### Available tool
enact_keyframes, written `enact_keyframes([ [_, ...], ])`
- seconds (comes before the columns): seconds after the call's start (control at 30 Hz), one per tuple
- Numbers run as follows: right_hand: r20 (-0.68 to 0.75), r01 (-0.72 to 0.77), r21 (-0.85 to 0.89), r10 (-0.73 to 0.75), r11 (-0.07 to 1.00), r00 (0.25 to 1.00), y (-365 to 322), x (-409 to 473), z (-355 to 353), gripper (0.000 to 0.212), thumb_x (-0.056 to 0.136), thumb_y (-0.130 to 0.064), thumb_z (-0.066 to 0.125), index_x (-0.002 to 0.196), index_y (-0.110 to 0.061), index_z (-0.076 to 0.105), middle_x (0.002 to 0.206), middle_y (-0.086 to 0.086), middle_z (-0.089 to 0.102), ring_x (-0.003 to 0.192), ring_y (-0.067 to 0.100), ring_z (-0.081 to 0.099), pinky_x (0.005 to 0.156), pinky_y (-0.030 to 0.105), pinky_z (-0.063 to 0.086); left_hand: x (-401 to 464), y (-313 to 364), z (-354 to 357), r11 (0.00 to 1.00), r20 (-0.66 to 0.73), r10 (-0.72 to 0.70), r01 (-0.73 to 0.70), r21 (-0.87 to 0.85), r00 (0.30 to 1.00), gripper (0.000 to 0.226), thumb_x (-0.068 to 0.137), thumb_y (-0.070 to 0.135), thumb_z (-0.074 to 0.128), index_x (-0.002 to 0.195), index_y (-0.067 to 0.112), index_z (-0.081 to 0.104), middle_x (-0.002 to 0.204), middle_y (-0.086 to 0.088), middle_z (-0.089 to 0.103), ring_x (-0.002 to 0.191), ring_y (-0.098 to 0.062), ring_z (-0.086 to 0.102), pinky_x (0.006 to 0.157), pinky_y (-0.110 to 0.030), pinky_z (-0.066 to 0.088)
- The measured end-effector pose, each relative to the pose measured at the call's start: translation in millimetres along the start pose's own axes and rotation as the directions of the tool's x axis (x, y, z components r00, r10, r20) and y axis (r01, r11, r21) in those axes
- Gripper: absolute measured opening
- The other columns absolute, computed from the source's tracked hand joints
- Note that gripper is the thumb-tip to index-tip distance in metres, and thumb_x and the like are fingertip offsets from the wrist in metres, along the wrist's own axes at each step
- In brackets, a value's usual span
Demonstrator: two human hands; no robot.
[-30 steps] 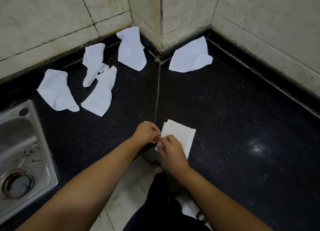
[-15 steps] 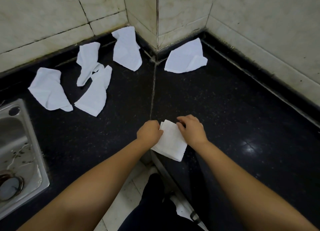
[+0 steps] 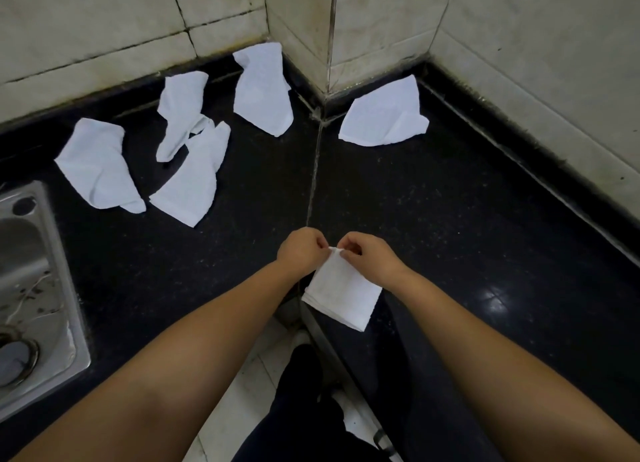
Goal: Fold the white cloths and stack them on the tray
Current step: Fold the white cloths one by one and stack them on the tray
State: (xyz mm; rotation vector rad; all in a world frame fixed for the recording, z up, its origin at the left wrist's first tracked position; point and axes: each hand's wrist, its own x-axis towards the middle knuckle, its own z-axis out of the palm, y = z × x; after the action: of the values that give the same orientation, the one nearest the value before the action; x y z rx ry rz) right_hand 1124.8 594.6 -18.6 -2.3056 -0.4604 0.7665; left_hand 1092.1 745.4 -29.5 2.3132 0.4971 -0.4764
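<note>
mid-fold on one white cloth (image 3: 341,293), lying at the counter's near edge by the inner corner, one corner hanging just past the lip. left hand (image 3: 300,252) and right hand (image 3: 370,259) both pinching the far corner of that cloth, fingertips nearly touching. probably a last fold or squaring of corners; next, pressing flat and carrying to a tray, though no tray in sight. five more crumpled cloths (image 3: 194,181) waiting near the tiled wall (image 3: 519,46). plenty of bare black counter (image 3: 450,202) to the right; steel sink (image 3: 31,288) at left, well apart. care needed near the drop-off below the cloth.
</note>
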Motion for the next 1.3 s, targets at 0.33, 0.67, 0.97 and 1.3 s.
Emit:
enact_keyframes([
  [0.33,-0.024,-0.020,0.157,0.024,0.987,0.999,-7,-1,-11,0.014,0.093,-0.025,0.054,0.107,-0.020,0.053,0.093,-0.005,0.056,0.083,0.005,0.051,0.065,0.017,0.040,-18,4,-9,0.832,0.015,0.077,-0.056,-0.553,0.997,0.011,0.091,0.021,0.057,0.099,0.017,0.062,0.100,-0.005,0.065,0.093,-0.018,0.062,0.079,-0.031,0.050],
  [0.67,-0.171,-0.077,0.403,0.158,0.912,0.972,13,-20,-21,0.015,0.094,-0.027,0.054,0.108,-0.025,0.055,0.098,-0.005,0.059,0.088,0.011,0.057,0.067,0.023,0.044,-19,3,-5,0.966,0.135,0.182,-0.152,-0.208,0.974,0.019,0.094,0.015,0.051,0.107,0.012,0.064,0.104,-0.002,0.063,0.098,-0.017,0.059,0.084,-0.031,0.048],
  [0.97,-0.160,0.022,0.411,0.049,0.912,0.986,18,-31,-18,0.008,0.093,-0.016,0.056,0.087,-0.021,0.060,0.090,-0.007,0.063,0.085,0.006,0.058,0.073,0.019,0.044,-21,6,-4,0.940,0.154,0.339,-0.325,-0.107,0.928,0.053,0.095,0.017,0.050,0.142,0.033,0.033,0.121,-0.002,0.049,0.109,-0.015,0.051,0.093,-0.030,0.043],
  [1.3,-0.055,-0.047,0.426,0.078,0.904,0.995,14,-22,-28,0.011,0.092,-0.021,0.060,0.096,-0.012,0.065,0.093,0.008,0.066,0.083,0.014,0.059,0.077,0.031,0.049,-18,13,-5,0.944,0.178,0.318,-0.294,-0.150,0.931,0.014,0.091,0.023,0.058,0.102,0.014,0.061,0.100,0.002,0.053,0.093,-0.013,0.053,0.076,-0.024,0.041],
])
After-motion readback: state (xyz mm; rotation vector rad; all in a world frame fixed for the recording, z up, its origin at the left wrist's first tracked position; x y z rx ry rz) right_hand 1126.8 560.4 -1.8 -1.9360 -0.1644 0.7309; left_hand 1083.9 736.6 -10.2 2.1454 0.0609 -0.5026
